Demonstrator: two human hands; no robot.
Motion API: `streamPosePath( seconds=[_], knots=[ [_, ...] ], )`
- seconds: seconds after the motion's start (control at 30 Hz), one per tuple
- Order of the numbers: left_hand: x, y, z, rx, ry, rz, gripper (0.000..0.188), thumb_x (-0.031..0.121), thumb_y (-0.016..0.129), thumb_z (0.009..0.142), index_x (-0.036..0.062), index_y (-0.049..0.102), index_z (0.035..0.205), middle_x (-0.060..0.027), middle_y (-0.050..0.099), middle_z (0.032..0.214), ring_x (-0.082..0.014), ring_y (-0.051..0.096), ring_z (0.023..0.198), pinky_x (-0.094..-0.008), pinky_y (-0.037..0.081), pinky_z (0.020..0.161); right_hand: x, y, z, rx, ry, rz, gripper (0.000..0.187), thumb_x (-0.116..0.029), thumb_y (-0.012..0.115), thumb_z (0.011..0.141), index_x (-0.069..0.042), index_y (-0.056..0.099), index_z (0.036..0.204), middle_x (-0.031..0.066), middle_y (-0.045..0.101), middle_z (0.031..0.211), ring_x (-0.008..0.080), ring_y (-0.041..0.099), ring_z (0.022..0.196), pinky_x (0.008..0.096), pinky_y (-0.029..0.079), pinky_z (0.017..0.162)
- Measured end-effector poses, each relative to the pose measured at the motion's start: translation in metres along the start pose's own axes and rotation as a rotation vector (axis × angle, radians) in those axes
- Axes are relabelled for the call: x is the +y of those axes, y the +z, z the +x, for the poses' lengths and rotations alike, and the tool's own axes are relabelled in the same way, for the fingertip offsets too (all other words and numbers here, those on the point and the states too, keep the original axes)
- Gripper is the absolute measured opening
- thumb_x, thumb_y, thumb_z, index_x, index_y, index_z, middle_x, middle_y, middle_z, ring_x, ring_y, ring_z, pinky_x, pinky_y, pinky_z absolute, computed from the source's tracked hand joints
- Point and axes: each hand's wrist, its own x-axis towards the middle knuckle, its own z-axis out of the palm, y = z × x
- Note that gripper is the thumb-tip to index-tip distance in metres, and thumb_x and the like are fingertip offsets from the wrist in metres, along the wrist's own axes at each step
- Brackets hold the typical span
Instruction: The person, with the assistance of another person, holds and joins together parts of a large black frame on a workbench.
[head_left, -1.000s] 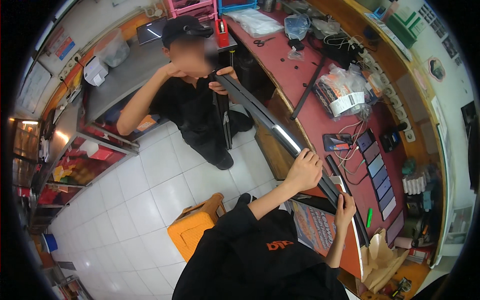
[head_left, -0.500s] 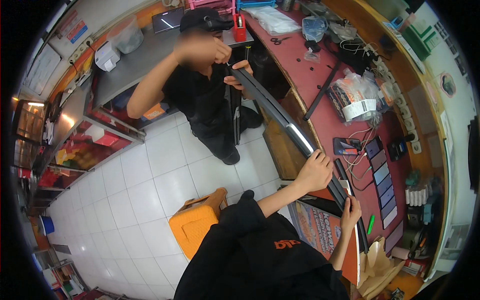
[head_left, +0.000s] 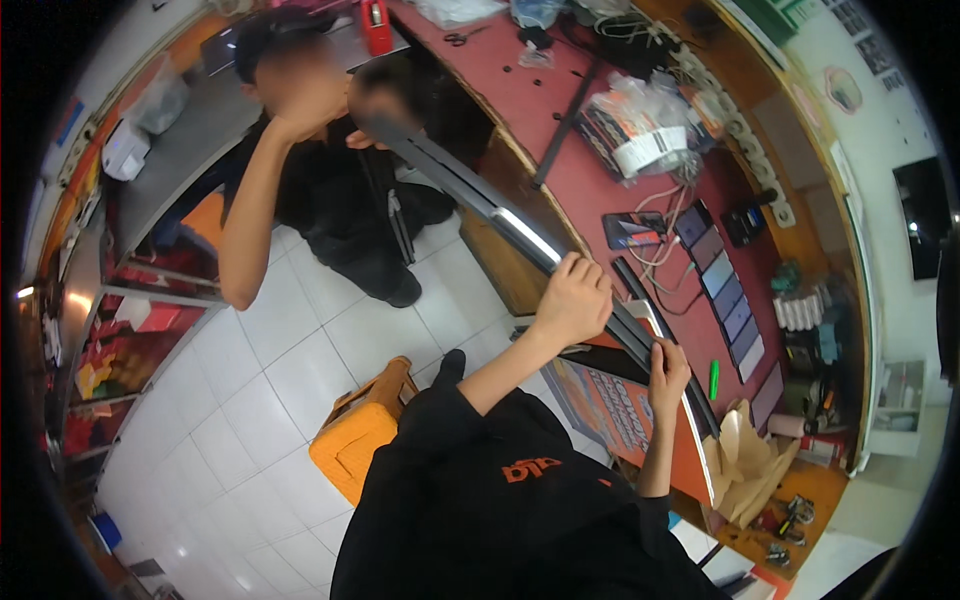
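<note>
Head view: beside the red worktop (head_left: pixel 565 205), a long dark-grey slotted rail (head_left: pixel 450 176) slants in mid-air, its far end at a co-worker's hand (head_left: pixel 362 140). It looks stiff and hard to break, likely metal and fairly light for its length; smooth faces could slip or roll, so well-spaced holds on the dark body seem best. The left hand (head_left: pixel 576 298) wraps over it, fingers curled; the right hand (head_left: pixel 669 376) pinches it near the close end. A bright silver strip (head_left: pixel 527 237) shows just beyond the left hand.
</note>
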Motion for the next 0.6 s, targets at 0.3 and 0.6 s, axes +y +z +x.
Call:
streamPosePath(
  seconds=[0.3,0.6],
  knots=[
    [0.0015,-0.0022,-0.0021,0.012,0.002,-0.003,0.014,0.019,0.056,0.078,0.0053,0.057,0.077,-0.0094,0.055,0.08,-0.0258,0.054,0.085,-0.0413,0.037,0.092,-0.0095,-0.0039,-0.0008,-0.001,0.002,-0.01,0.019,-0.017,0.056,0.089,0.0,0.064,0.091,0.0152,0.056,0.073,0.0276,0.055,0.066,0.0349,0.042,0.062],
    [0.0062,-0.0004,-0.0025,-0.002,0.008,-0.022,0.014,0.019,0.056,0.078,0.0053,0.058,0.079,-0.0093,0.055,0.08,-0.0253,0.054,0.085,-0.0413,0.037,0.092,-0.0035,-0.0071,-0.0044,-0.011,0.045,0.007,0.02,-0.018,0.055,0.089,0.0,0.064,0.092,0.0143,0.057,0.076,0.0262,0.056,0.069,0.0341,0.042,0.065]
  ],
)
